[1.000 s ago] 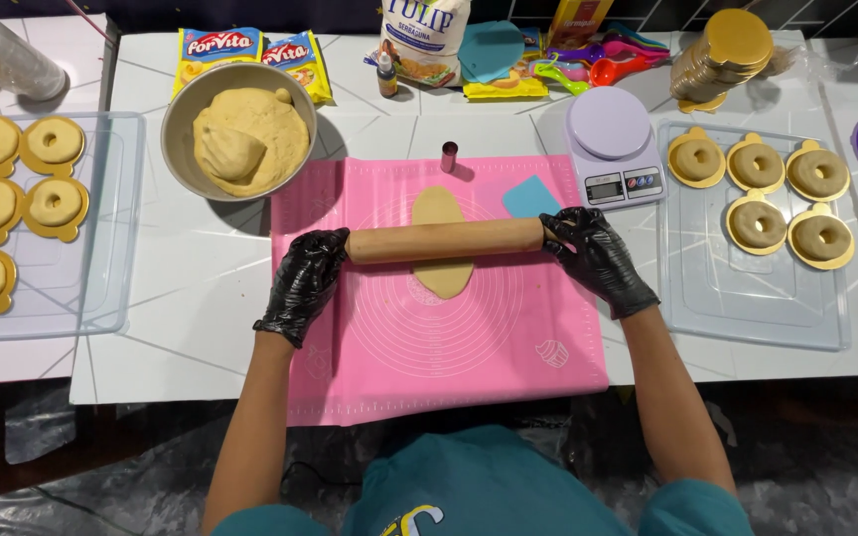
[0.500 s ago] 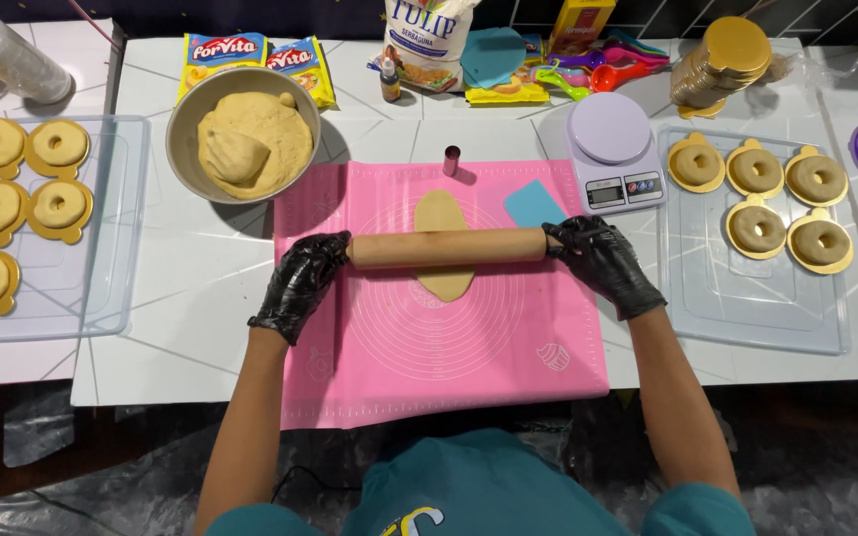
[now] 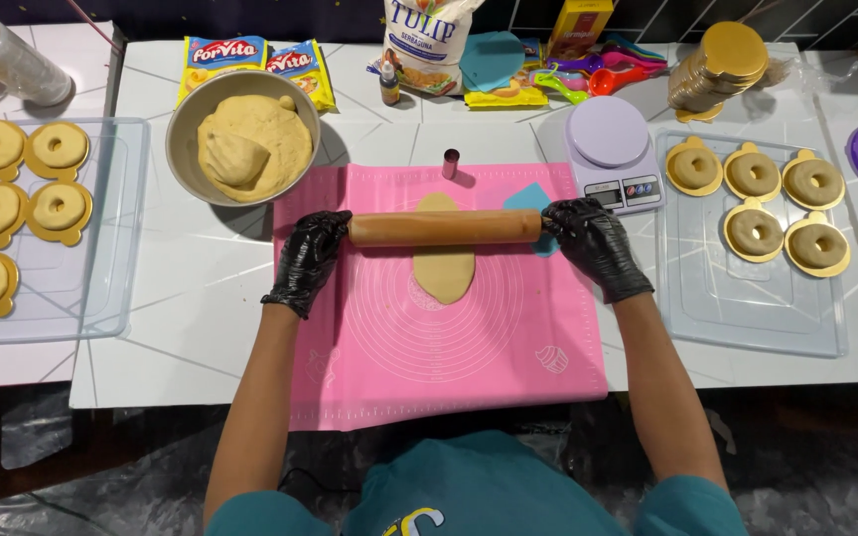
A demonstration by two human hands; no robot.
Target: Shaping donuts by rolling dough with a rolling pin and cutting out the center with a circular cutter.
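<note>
The person holds a wooden rolling pin (image 3: 445, 227) with both hands. The left hand (image 3: 312, 254) in a black glove is wrapped around the left end. The right hand (image 3: 593, 241) in a black glove is wrapped around the right end. Both hands are closed on the pin, one at each end.

The pin lies sideways, from left to right, across a pink mat (image 3: 449, 337). Under it is a flat piece of dough (image 3: 443, 272). The dough is long the other way, running from far to near. So the pin crosses the dough like a plus sign. Most of the dough shows on the near side of the pin. It sits in the middle, about as close to one hand as the other.

A bowl of dough (image 3: 243, 149) sits off to the left.
</note>
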